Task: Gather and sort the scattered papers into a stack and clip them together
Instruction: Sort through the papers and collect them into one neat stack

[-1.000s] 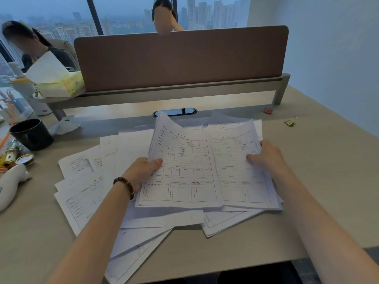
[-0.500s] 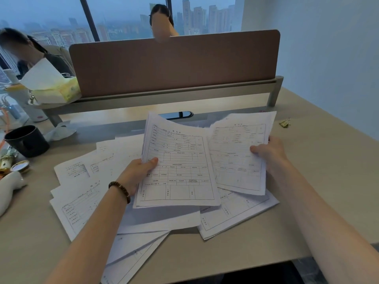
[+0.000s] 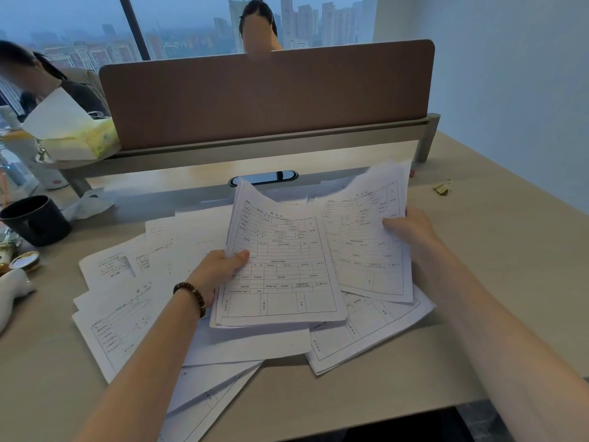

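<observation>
On your desk (image 3: 497,282) many loose papers (image 3: 134,317) lie spread. Your left hand (image 3: 216,272) pinches a small stack (image 3: 280,269), your right hand (image 3: 411,231) grips another sheet (image 3: 360,237). This raised sheet bends, so it may slip or crease when you merge them.

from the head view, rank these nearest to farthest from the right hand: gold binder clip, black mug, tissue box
1. The gold binder clip, on the bare desk just beyond and right of the right hand.
2. The black mug, at the far left desk edge.
3. The tissue box, up on the left shelf by the divider, slightly farther still.
</observation>
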Tool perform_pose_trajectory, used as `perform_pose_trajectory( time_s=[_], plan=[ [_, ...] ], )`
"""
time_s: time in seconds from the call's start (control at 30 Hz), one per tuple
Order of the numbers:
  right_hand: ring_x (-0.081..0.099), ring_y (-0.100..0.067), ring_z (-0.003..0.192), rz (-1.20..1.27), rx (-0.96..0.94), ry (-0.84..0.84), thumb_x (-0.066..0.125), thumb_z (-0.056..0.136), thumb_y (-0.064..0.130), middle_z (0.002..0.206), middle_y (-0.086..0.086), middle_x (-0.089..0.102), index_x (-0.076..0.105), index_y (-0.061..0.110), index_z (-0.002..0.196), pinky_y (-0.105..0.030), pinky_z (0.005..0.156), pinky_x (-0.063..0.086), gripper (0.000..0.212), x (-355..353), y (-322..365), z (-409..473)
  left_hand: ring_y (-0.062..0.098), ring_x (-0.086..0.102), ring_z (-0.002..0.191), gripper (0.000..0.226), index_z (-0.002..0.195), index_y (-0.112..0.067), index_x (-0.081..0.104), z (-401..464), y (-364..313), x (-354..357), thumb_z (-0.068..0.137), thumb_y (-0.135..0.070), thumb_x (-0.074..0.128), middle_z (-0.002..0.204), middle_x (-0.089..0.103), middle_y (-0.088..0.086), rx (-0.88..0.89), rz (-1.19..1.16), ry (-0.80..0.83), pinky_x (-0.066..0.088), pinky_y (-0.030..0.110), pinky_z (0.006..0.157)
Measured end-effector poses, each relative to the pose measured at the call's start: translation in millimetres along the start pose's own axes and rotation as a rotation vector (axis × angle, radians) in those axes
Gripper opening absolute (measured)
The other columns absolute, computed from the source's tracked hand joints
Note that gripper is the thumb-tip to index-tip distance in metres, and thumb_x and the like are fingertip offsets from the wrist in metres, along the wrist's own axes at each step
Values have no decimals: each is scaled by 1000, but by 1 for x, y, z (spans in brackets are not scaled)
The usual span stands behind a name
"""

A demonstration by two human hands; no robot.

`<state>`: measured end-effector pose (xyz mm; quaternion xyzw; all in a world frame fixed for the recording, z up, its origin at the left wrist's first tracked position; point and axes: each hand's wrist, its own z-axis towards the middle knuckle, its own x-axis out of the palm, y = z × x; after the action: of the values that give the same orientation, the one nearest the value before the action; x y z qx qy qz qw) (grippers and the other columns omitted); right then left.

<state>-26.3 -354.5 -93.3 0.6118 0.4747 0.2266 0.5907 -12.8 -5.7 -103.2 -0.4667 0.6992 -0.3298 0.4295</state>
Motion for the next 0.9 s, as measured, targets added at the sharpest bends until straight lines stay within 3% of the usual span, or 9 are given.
perform_pose_trajectory(
  time_s=[0.17,0.27,0.33,0.47,0.53,0.73,0.9],
  plan=[
    [68,-28,102,-5,-112,-57,67,91,10,122,-8,68,61,13,123,-40,85,58,32,1,4,-4,21,75,74,27,106,-9,67,0,2,0,97,-33,61,90,78,7,12,-8,-6,57,27,49],
    [68,-28,105,82,-127,-52,74,88,15,125,-5,63,41,17,133,-48,89,58,55,-2,21,-10,24,76,79,28,109,-8,68,3,4,-1,97,-33,61,94,78,9,26,-12,-5,60,31,58],
    [69,-27,101,106,-144,-47,78,86,18,122,-5,62,39,16,139,-46,85,59,65,-4,35,-15,27,75,84,29,110,-8,67,4,4,-1,97,-34,62,97,78,10,27,5,-20,60,34,64],
    [71,-20,90,10,-250,20,71,92,29,108,-3,71,63,14,117,-28,60,55,30,-4,66,-29,29,74,88,29,109,-8,68,3,5,1,97,-33,62,101,77,12,40,6,-35,60,39,76],
    [69,-17,85,-8,-294,39,68,94,31,104,-2,70,63,14,114,-24,58,51,26,-4,82,-40,29,73,88,28,107,-9,68,2,5,2,97,-34,62,101,76,11,41,12,-46,60,40,78],
    [70,-13,81,-14,-419,99,67,94,35,97,3,71,65,17,111,-24,61,54,24,-10,128,-76,23,73,80,25,105,-10,68,-3,4,4,99,-32,59,94,76,7,80,-1,-35,58,30,61],
    [73,-9,64,88,-457,162,69,93,34,91,7,70,64,22,103,-19,51,55,17,-18,151,-93,27,75,83,31,112,-7,67,-6,4,0,99,-33,59,96,78,10,86,-50,-1,61,36,67]
  ],
)
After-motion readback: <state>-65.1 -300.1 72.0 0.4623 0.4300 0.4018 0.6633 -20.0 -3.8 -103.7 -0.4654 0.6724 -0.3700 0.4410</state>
